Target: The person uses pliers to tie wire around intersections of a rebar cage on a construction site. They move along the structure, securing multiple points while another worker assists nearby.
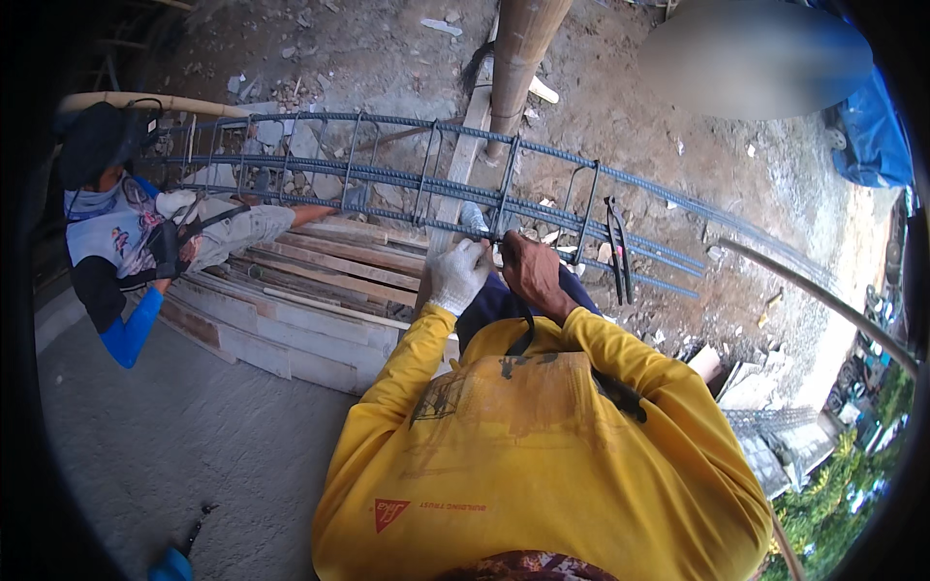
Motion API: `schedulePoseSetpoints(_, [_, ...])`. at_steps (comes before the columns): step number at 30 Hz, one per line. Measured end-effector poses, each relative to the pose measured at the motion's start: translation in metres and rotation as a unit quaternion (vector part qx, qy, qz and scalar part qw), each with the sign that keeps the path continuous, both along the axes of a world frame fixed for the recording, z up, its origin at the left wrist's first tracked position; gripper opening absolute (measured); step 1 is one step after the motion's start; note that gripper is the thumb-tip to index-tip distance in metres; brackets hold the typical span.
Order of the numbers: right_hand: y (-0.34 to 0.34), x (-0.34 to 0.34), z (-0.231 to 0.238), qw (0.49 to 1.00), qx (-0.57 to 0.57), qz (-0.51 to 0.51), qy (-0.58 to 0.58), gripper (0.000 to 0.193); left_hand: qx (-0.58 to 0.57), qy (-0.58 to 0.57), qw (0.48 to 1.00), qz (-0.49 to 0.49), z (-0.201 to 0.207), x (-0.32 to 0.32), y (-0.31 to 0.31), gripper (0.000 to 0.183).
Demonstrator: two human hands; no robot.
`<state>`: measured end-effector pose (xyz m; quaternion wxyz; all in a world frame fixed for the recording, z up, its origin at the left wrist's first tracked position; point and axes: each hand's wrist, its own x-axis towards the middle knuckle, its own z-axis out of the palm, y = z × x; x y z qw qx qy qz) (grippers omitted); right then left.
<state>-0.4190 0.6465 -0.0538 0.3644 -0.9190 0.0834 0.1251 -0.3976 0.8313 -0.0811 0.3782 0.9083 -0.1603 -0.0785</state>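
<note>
Steel rebar cage — long ribbed bars threaded through square stirrups — runs across the view in front of the person, over rubble-strewn ground. Both hands meet at its near lower bar, close to the foot of one stirrup. The left hand, in a pale knit glove, has its fingers drawn in at the bar; the bare right hand curls in just beside it, back upward. Fingertips are largely hidden, so I cannot tell whether either hand pinches the bar, a thin wire or nothing.

The step in hand looks like fastening that stirrup to the lower bar, though no tie shows clearly. If so, the next move calls for one hand to steady the joint while the other brings the black pincers to it. They hang upright at the cage, to the right of the right hand — near, but untouched by either hand. Care with the neighbouring bars seems wise, as they leave little room to twist.

A co-worker sits at the cage's left end, beside stacked timber boards.
</note>
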Motion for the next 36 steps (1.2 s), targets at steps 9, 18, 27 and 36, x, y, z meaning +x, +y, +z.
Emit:
schedulePoseSetpoints(9, [0.028, -0.037, -0.043, 0.989, 0.084, -0.122, 0.003, 0.026, 0.032, 0.055, 0.997, -0.046, 0.032, 0.03, -0.01, 0.014])
schedulePoseSetpoints(18, [0.03, -0.046, -0.043, 0.866, 0.479, -0.137, 0.032, 0.024, 0.301, -0.027, 0.943, -0.137, 0.038, -0.004, -0.053, 0.017])
schedulePoseSetpoints(27, [-0.141, -0.089, 0.023, 0.945, -0.286, -0.148, -0.049, 0.042, 0.16, -0.078, 0.983, -0.051, 0.047, 0.082, 0.012, 0.046])
schedulePoseSetpoints(36, [-0.176, -0.099, -0.009, 0.99, -0.063, -0.125, -0.004, 0.066, 0.074, -0.022, 0.997, -0.012, 0.015, 0.151, 0.104, 0.055])
